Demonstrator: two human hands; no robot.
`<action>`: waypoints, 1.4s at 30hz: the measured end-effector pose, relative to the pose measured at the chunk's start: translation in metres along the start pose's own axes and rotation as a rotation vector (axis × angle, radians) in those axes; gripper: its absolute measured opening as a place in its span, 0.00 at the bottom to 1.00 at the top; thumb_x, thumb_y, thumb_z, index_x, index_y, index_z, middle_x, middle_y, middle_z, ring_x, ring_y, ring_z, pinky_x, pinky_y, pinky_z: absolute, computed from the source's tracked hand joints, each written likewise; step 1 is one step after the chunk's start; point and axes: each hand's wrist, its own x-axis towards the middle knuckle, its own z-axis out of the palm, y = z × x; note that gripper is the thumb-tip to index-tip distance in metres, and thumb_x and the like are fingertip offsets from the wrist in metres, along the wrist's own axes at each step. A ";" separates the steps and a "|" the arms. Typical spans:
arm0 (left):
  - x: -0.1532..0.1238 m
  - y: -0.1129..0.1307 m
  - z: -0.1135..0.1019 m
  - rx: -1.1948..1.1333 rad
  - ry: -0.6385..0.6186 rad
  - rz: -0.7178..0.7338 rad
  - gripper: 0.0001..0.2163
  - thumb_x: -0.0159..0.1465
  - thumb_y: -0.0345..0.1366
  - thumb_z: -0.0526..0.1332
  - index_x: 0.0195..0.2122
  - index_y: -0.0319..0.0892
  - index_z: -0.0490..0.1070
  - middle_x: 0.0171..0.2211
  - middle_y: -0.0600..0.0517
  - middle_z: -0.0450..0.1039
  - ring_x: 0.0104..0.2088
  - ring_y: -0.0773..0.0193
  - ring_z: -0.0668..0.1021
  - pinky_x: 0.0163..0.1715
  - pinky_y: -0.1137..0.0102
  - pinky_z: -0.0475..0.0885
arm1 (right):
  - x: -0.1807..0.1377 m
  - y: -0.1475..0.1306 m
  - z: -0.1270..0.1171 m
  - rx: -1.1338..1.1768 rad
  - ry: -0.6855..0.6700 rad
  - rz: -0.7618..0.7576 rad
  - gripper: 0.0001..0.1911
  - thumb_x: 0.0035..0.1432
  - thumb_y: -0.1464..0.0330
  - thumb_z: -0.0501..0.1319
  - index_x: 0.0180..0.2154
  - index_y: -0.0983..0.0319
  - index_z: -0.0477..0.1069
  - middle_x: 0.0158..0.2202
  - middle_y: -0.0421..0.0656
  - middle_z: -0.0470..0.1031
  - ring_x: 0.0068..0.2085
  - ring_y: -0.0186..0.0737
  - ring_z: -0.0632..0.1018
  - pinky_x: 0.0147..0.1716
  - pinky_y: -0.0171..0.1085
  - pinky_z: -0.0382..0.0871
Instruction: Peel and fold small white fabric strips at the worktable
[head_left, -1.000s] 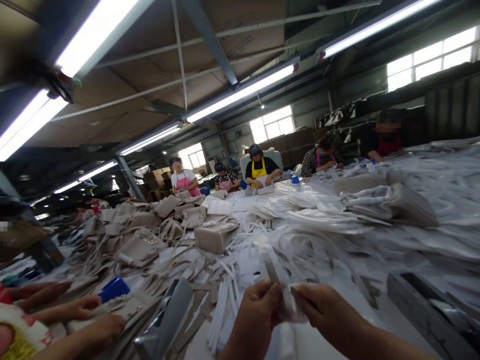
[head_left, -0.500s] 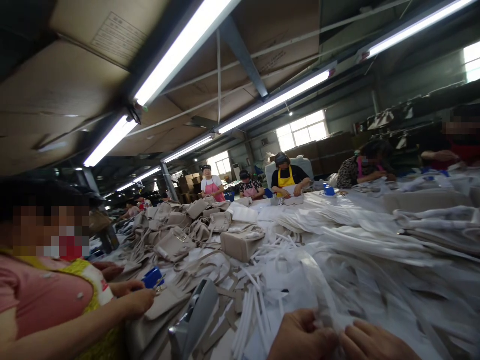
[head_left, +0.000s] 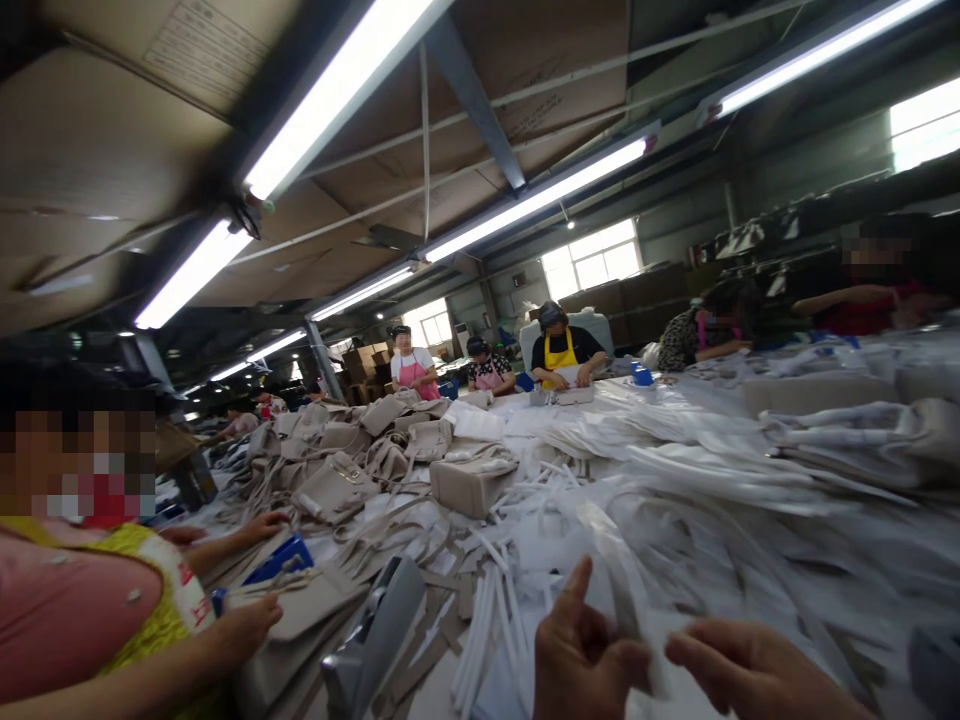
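Plastic strip [head_left: 622,580] pinched upright between left grip [head_left: 585,655], thumb raised, and right grip [head_left: 742,670], fingers extended; above cluttered counter [head_left: 750,540], clear of pile.

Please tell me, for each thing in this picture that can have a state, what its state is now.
left hand: fingers pinch the clear strip, thumb raised.
right hand: fingers stretched toward the strip; contact unclear.
clear strip: held up, slanted, blurred.
beige bag: upright on the table, flap closed.
white strips: lying loose in a heap.
ceiling lamps: lit.
co-worker's hand: resting on a flat beige piece.
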 end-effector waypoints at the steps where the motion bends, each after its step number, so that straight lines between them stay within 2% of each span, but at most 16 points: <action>1: -0.004 -0.003 0.003 0.057 0.004 0.048 0.44 0.50 0.33 0.73 0.68 0.38 0.60 0.21 0.60 0.65 0.23 0.71 0.66 0.25 0.75 0.65 | -0.001 -0.003 0.004 0.122 -0.058 0.111 0.34 0.52 0.36 0.60 0.24 0.61 0.68 0.17 0.38 0.61 0.16 0.30 0.61 0.14 0.32 0.51; 4: -0.016 -0.010 0.013 0.154 0.016 0.137 0.44 0.53 0.30 0.69 0.71 0.41 0.53 0.22 0.60 0.65 0.24 0.70 0.67 0.28 0.74 0.67 | -0.005 -0.017 0.018 0.381 -0.078 0.240 0.33 0.46 0.37 0.64 0.26 0.61 0.67 0.14 0.31 0.53 0.14 0.25 0.49 0.14 0.33 0.39; 11: -0.024 -0.004 0.018 0.233 0.093 0.107 0.44 0.56 0.39 0.72 0.70 0.36 0.54 0.24 0.58 0.69 0.26 0.65 0.70 0.40 0.69 0.72 | -0.019 -0.049 0.030 0.475 0.040 0.172 0.22 0.47 0.51 0.67 0.26 0.62 0.65 0.18 0.33 0.57 0.19 0.27 0.53 0.20 0.33 0.44; 14: -0.023 0.001 0.009 0.113 0.114 0.062 0.40 0.51 0.51 0.74 0.62 0.36 0.67 0.31 0.51 0.74 0.34 0.62 0.73 0.41 0.69 0.71 | -0.022 -0.049 0.026 0.230 0.153 0.007 0.17 0.49 0.57 0.64 0.22 0.61 0.62 0.20 0.35 0.56 0.24 0.31 0.59 0.24 0.34 0.52; 16: -0.020 0.003 0.005 -0.003 0.019 -0.087 0.32 0.50 0.59 0.73 0.44 0.34 0.77 0.27 0.51 0.71 0.29 0.65 0.70 0.32 0.71 0.67 | -0.024 -0.044 0.026 0.000 0.204 -0.096 0.17 0.52 0.62 0.63 0.20 0.61 0.59 0.21 0.36 0.58 0.27 0.32 0.61 0.27 0.34 0.54; 18: -0.017 0.005 0.004 -0.132 -0.127 -0.276 0.31 0.49 0.65 0.70 0.27 0.36 0.72 0.20 0.55 0.63 0.22 0.71 0.63 0.24 0.73 0.58 | -0.027 -0.038 0.029 -0.209 0.218 -0.221 0.18 0.56 0.65 0.61 0.20 0.61 0.58 0.21 0.37 0.60 0.26 0.32 0.63 0.27 0.34 0.54; 20: -0.014 0.006 0.008 -0.281 -0.189 -0.401 0.31 0.45 0.64 0.73 0.23 0.38 0.67 0.17 0.58 0.58 0.19 0.75 0.58 0.22 0.74 0.51 | -0.028 -0.031 0.032 -0.372 0.211 -0.414 0.17 0.62 0.67 0.58 0.22 0.62 0.60 0.23 0.38 0.63 0.26 0.32 0.64 0.28 0.34 0.54; 23: -0.012 0.007 0.013 -0.444 -0.136 -0.485 0.29 0.39 0.56 0.79 0.26 0.38 0.68 0.18 0.60 0.58 0.19 0.76 0.57 0.22 0.75 0.50 | -0.028 -0.026 0.032 -0.505 0.165 -0.637 0.16 0.68 0.68 0.51 0.27 0.62 0.66 0.27 0.41 0.69 0.28 0.33 0.66 0.30 0.36 0.54; 25: -0.012 0.006 0.013 -0.420 -0.127 -0.472 0.27 0.41 0.54 0.79 0.27 0.37 0.72 0.18 0.60 0.57 0.19 0.76 0.57 0.22 0.75 0.51 | -0.029 -0.030 0.027 -0.439 0.092 -0.574 0.16 0.68 0.65 0.52 0.28 0.63 0.66 0.29 0.42 0.70 0.30 0.34 0.67 0.31 0.36 0.56; 27: -0.015 0.006 0.010 -0.283 -0.123 -0.336 0.24 0.46 0.55 0.76 0.26 0.37 0.76 0.20 0.57 0.60 0.21 0.73 0.61 0.24 0.74 0.57 | -0.030 -0.037 0.020 -0.188 -0.038 -0.307 0.20 0.64 0.55 0.57 0.26 0.62 0.64 0.26 0.40 0.66 0.27 0.33 0.64 0.28 0.34 0.55; 30: -0.021 0.007 0.007 0.045 -0.100 -0.005 0.22 0.54 0.56 0.72 0.24 0.39 0.81 0.25 0.51 0.66 0.28 0.66 0.69 0.31 0.71 0.65 | -0.032 -0.047 0.013 0.340 -0.181 0.103 0.29 0.51 0.41 0.64 0.28 0.61 0.63 0.22 0.34 0.57 0.21 0.28 0.53 0.20 0.33 0.45; 32: -0.026 0.008 0.007 0.208 -0.092 0.127 0.20 0.58 0.55 0.69 0.26 0.41 0.83 0.25 0.50 0.67 0.28 0.64 0.71 0.31 0.70 0.65 | -0.032 -0.051 0.014 0.540 -0.163 0.222 0.28 0.46 0.45 0.68 0.29 0.61 0.63 0.21 0.32 0.54 0.20 0.27 0.51 0.19 0.33 0.41; 35: -0.028 0.008 0.008 0.301 -0.090 0.173 0.20 0.60 0.54 0.67 0.24 0.42 0.81 0.24 0.49 0.66 0.27 0.64 0.70 0.31 0.69 0.63 | -0.031 -0.053 0.022 0.570 -0.055 0.266 0.20 0.43 0.56 0.69 0.27 0.60 0.63 0.17 0.31 0.53 0.19 0.27 0.51 0.19 0.33 0.41; 38: -0.022 0.007 0.006 0.169 -0.167 -0.002 0.26 0.52 0.61 0.70 0.21 0.39 0.77 0.21 0.52 0.63 0.25 0.66 0.66 0.29 0.70 0.61 | -0.030 -0.050 0.029 0.435 -0.014 0.179 0.16 0.44 0.59 0.67 0.23 0.62 0.65 0.17 0.33 0.56 0.20 0.28 0.56 0.20 0.33 0.47; 40: -0.017 0.006 0.006 -0.045 -0.253 -0.254 0.31 0.45 0.66 0.72 0.22 0.37 0.73 0.17 0.55 0.59 0.21 0.71 0.61 0.23 0.72 0.55 | -0.029 -0.046 0.032 0.204 -0.026 0.018 0.14 0.50 0.61 0.65 0.22 0.63 0.67 0.19 0.37 0.64 0.23 0.31 0.64 0.25 0.33 0.55; 42: -0.013 0.007 0.008 -0.259 -0.240 -0.460 0.31 0.41 0.64 0.75 0.24 0.38 0.71 0.15 0.59 0.56 0.17 0.74 0.57 0.19 0.74 0.50 | -0.028 -0.041 0.033 -0.095 -0.023 -0.195 0.13 0.58 0.63 0.59 0.24 0.63 0.71 0.24 0.41 0.72 0.28 0.35 0.71 0.31 0.34 0.60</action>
